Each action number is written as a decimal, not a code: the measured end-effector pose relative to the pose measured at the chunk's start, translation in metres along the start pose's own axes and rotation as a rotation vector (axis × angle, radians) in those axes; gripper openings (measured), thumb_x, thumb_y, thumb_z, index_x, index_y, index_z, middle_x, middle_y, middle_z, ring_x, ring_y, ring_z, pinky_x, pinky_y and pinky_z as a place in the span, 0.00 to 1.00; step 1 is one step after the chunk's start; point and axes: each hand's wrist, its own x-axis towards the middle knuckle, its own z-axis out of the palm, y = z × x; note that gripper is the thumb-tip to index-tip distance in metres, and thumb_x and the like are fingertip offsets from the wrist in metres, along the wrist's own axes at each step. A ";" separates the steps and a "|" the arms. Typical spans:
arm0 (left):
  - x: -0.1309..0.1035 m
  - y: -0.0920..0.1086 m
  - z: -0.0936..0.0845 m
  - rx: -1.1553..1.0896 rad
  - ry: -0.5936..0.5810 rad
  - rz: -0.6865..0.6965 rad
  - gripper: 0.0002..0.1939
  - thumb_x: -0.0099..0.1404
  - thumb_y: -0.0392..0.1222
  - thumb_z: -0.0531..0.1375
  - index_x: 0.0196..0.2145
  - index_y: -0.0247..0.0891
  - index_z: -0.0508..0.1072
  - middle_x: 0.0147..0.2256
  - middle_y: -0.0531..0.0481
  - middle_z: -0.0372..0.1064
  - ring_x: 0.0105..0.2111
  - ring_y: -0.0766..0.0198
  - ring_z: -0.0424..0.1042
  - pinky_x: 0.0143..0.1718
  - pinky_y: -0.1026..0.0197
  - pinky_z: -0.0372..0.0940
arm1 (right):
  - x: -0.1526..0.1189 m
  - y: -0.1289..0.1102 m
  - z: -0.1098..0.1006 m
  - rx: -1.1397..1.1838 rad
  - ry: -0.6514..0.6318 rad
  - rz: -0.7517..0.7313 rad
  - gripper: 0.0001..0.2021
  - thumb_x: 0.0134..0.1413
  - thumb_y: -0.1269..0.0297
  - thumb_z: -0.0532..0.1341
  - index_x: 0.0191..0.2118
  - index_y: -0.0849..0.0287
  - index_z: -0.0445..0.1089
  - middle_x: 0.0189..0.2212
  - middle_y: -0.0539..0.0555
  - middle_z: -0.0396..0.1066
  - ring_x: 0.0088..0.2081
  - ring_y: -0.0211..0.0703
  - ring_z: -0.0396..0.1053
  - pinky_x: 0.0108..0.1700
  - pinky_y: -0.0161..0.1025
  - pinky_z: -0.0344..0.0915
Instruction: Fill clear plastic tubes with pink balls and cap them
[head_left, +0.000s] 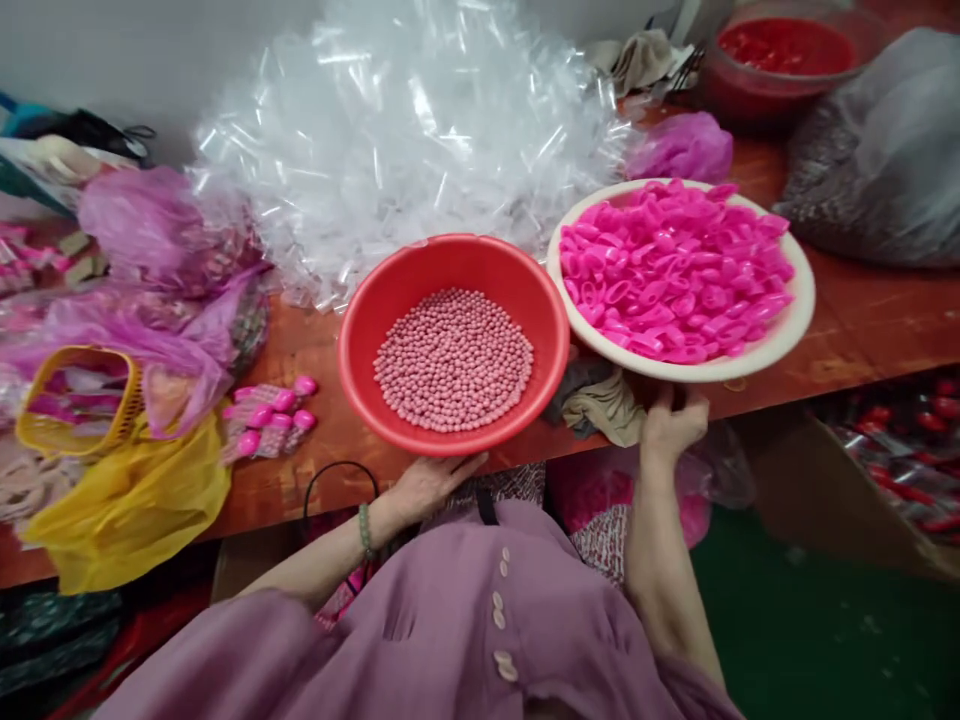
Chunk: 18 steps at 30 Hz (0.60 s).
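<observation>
My left hand [431, 487], a green bead bracelet at its wrist, is at the near side of a red plastic basin [454, 440]. Its fingers reach in beneath the rim and are partly hidden there. Small round pink beads [454, 360] cover the bottom of this basin. Over on the right, my right hand [675, 425] holds a cream basin [679, 368] from below at its front edge, fingertips out of sight underneath. Glossy hot-pink plastic pieces [675, 275], many with oval openings, are heaped inside it. The two basins sit side by side, their rims close together.
A tall heap of clear plastic sleeves [420, 150] stands behind the basins on the wooden table [300, 480]. Bundled pink pieces [274, 415], a yellow basket [79, 400] and purple bags [142, 225] lie left. Crumpled cloth [606, 408] sits between the basins; a filled grey bag [881, 150] is far right.
</observation>
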 end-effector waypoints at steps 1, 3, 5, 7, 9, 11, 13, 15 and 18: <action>0.002 -0.003 0.000 -0.010 0.008 0.021 0.36 0.65 0.26 0.48 0.69 0.41 0.50 0.63 0.38 0.60 0.60 0.51 0.64 0.59 0.47 0.62 | 0.001 -0.002 0.004 -0.041 -0.009 -0.014 0.11 0.51 0.63 0.56 0.36 0.65 0.70 0.36 0.67 0.73 0.43 0.58 0.71 0.49 0.55 0.65; 0.006 -0.007 0.000 -0.001 0.033 0.045 0.38 0.64 0.24 0.47 0.70 0.42 0.48 0.63 0.39 0.60 0.59 0.51 0.66 0.58 0.47 0.63 | 0.004 -0.007 0.009 -0.120 -0.025 -0.043 0.10 0.49 0.65 0.57 0.35 0.65 0.70 0.36 0.69 0.72 0.44 0.61 0.69 0.49 0.58 0.63; 0.009 -0.008 0.002 0.044 0.055 0.052 0.40 0.64 0.23 0.46 0.71 0.41 0.43 0.63 0.39 0.59 0.59 0.50 0.66 0.57 0.47 0.64 | 0.006 -0.010 0.011 -0.182 -0.039 -0.075 0.09 0.48 0.65 0.58 0.34 0.65 0.70 0.36 0.69 0.72 0.44 0.61 0.67 0.50 0.59 0.61; 0.011 -0.006 0.004 0.103 0.073 0.080 0.42 0.63 0.22 0.44 0.71 0.41 0.36 0.64 0.40 0.60 0.58 0.51 0.67 0.55 0.49 0.67 | 0.005 -0.012 0.011 -0.229 -0.040 -0.097 0.10 0.49 0.65 0.57 0.35 0.65 0.71 0.37 0.69 0.71 0.43 0.60 0.66 0.50 0.58 0.60; 0.011 -0.005 0.006 0.162 0.098 0.115 0.44 0.62 0.21 0.43 0.71 0.40 0.29 0.64 0.42 0.59 0.58 0.53 0.67 0.54 0.50 0.67 | 0.003 -0.012 0.012 -0.263 -0.031 -0.107 0.11 0.51 0.65 0.56 0.37 0.66 0.71 0.37 0.69 0.71 0.43 0.59 0.65 0.49 0.56 0.60; 0.012 -0.006 0.007 0.215 0.127 0.133 0.46 0.61 0.21 0.43 0.70 0.38 0.25 0.65 0.41 0.58 0.60 0.53 0.65 0.56 0.50 0.66 | 0.002 -0.010 0.013 -0.283 -0.026 -0.108 0.11 0.53 0.65 0.56 0.37 0.65 0.72 0.37 0.67 0.71 0.42 0.57 0.65 0.48 0.54 0.60; 0.012 -0.008 0.008 0.262 0.139 0.122 0.47 0.59 0.21 0.44 0.70 0.36 0.24 0.65 0.39 0.57 0.60 0.53 0.65 0.57 0.49 0.65 | 0.002 -0.007 0.014 -0.288 -0.028 -0.111 0.11 0.54 0.65 0.56 0.38 0.64 0.72 0.37 0.65 0.72 0.43 0.55 0.65 0.48 0.51 0.61; 0.014 -0.009 0.009 0.299 0.135 0.123 0.48 0.58 0.22 0.46 0.70 0.35 0.25 0.66 0.38 0.56 0.60 0.51 0.65 0.55 0.49 0.66 | 0.002 -0.005 0.015 -0.287 -0.025 -0.104 0.11 0.55 0.65 0.56 0.40 0.63 0.73 0.39 0.64 0.73 0.45 0.54 0.65 0.50 0.50 0.61; 0.014 -0.009 0.010 0.340 0.121 0.138 0.48 0.58 0.23 0.48 0.70 0.34 0.27 0.67 0.39 0.53 0.60 0.50 0.65 0.55 0.50 0.67 | -0.001 -0.006 0.015 -0.277 -0.031 -0.078 0.13 0.57 0.65 0.55 0.43 0.63 0.73 0.43 0.65 0.72 0.48 0.55 0.64 0.52 0.50 0.59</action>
